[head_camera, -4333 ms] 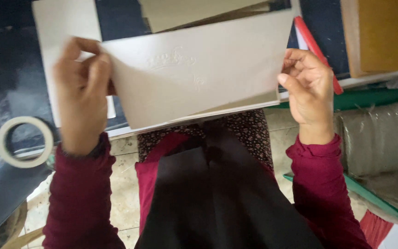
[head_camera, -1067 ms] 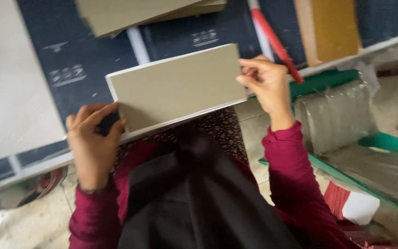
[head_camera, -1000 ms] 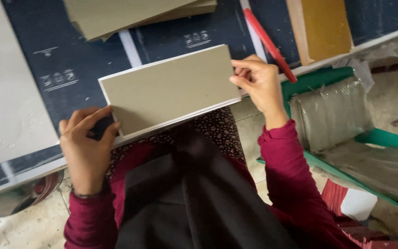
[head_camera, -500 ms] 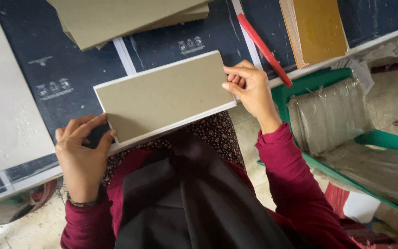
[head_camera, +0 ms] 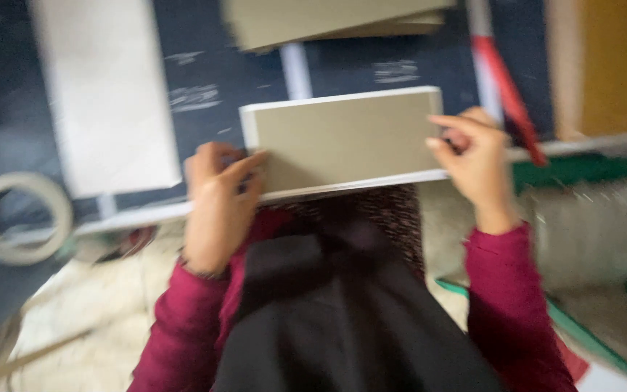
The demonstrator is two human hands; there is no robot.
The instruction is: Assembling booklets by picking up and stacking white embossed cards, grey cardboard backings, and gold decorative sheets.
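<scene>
A grey-green rectangular board with a white edge (head_camera: 342, 138) lies flat at the near edge of a dark cutting mat (head_camera: 205, 94). My left hand (head_camera: 215, 199) grips its left end, fingers curled over the corner. My right hand (head_camera: 477, 163) pinches its right end. Both arms wear dark red sleeves. The frame is motion-blurred.
A white sheet (head_camera: 107, 94) lies on the mat to the left. More grey-green boards (head_camera: 328, 18) sit at the back. A red-and-white stick (head_camera: 506, 94) and a yellow board (head_camera: 607, 65) are to the right. A roll of tape (head_camera: 16, 218) rests at far left.
The view has swung, so the board and both hands now sit nearer the frame's centre. The board looks level rather than tilted. Both hands keep their hold on its ends.
</scene>
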